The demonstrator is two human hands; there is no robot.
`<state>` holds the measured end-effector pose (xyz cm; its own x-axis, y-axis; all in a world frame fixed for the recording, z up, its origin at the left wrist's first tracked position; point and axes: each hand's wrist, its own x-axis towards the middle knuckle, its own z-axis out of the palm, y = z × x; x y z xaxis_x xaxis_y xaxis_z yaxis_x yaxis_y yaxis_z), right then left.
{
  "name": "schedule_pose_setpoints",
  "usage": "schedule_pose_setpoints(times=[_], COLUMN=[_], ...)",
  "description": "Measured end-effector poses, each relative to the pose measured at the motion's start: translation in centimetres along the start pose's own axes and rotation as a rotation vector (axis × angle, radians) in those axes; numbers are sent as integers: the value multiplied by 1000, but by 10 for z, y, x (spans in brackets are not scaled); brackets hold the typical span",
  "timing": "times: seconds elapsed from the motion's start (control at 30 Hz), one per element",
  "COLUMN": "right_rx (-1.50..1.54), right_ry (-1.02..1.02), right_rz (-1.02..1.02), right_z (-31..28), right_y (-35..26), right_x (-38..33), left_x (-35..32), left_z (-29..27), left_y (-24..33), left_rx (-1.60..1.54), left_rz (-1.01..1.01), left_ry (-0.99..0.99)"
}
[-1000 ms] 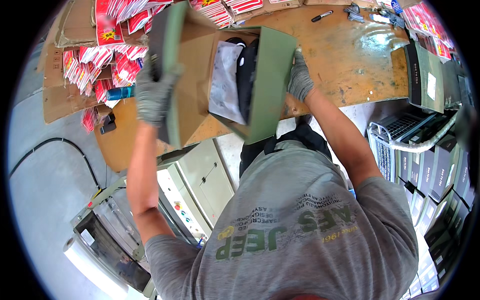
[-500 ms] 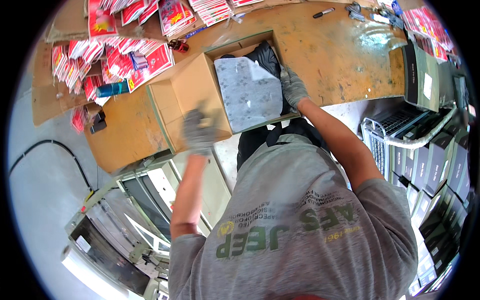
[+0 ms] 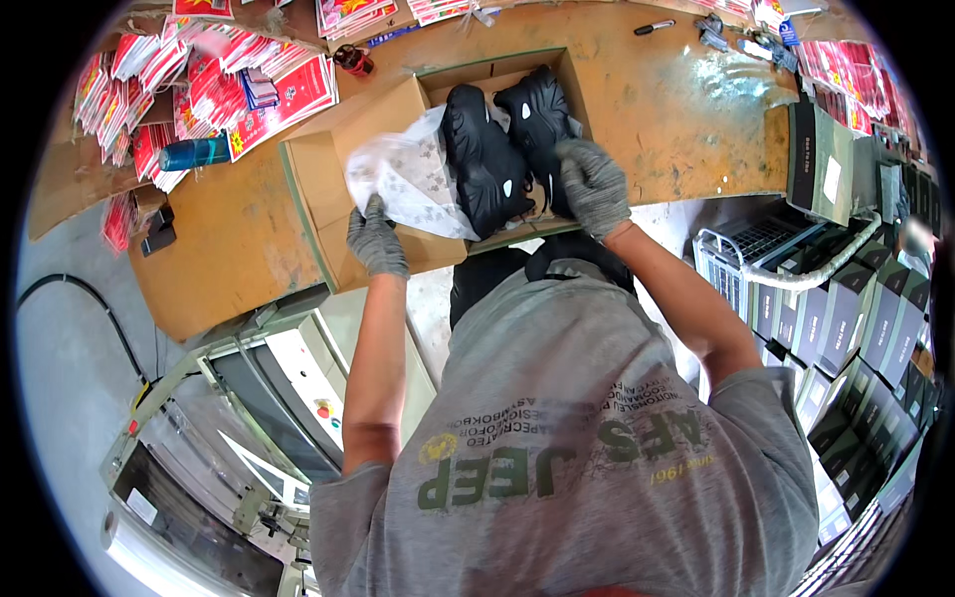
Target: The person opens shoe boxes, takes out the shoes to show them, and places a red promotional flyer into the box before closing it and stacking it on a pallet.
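A pair of black shoes lies side by side in an open cardboard box [image 3: 582, 88] on the table: a left shoe [image 3: 482, 164] and a right shoe [image 3: 537, 114]. Folded out over the box's lid flap is a sheet of patterned tissue paper [image 3: 408, 174]. My left hand [image 3: 378, 239], in a grey knit glove, pinches the lower edge of that paper above the lid. Also gloved, my right hand [image 3: 594, 186] is at the box's right wall beside the right shoe, its fingers curled; whatever they may hold is hidden.
Stacks of red and white printed packets [image 3: 224, 95] line the table's far left, near a teal bottle [image 3: 194, 152] and a small dark red bottle [image 3: 353, 60]. A black marker [image 3: 655, 27] lies at the back. On the right, a wire cart [image 3: 731, 264] stands by many stacked shoe boxes [image 3: 831, 308].
The tissue paper has been pulled left off the shoes, which are now uncovered. My left hand now has the paper's edge; my right hand's fingers have curled.
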<state>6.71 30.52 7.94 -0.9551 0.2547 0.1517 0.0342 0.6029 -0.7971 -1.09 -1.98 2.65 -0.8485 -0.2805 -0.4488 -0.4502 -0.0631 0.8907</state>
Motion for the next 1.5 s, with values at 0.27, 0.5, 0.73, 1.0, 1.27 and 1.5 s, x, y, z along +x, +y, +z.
schedule_pose_setpoints(times=[0.27, 0.5, 0.73, 1.0, 1.27, 1.5], right_rx=[623, 418, -569, -992, -664, -1294], right_ry=[-511, -437, -106, -843, -540, -1286], right_rz=[959, 442, 111, 252, -573, -775], right_z=[93, -5, -98, -82, -6, 68], right_y=[13, -58, -31, 97, -19, 24], right_x=[13, 29, 16, 41, 111, 137], left_x=[24, 28, 33, 36, 31, 39], left_z=[8, -1, 0, -13, -13, 3], left_y=[-56, -74, -67, -61, -58, -46], left_rx=[356, -68, 51, 351, 409, 203], left_rz=[83, -71, -78, 23, 6, -157], left_ry=[42, -11, -6, 75, 28, -77])
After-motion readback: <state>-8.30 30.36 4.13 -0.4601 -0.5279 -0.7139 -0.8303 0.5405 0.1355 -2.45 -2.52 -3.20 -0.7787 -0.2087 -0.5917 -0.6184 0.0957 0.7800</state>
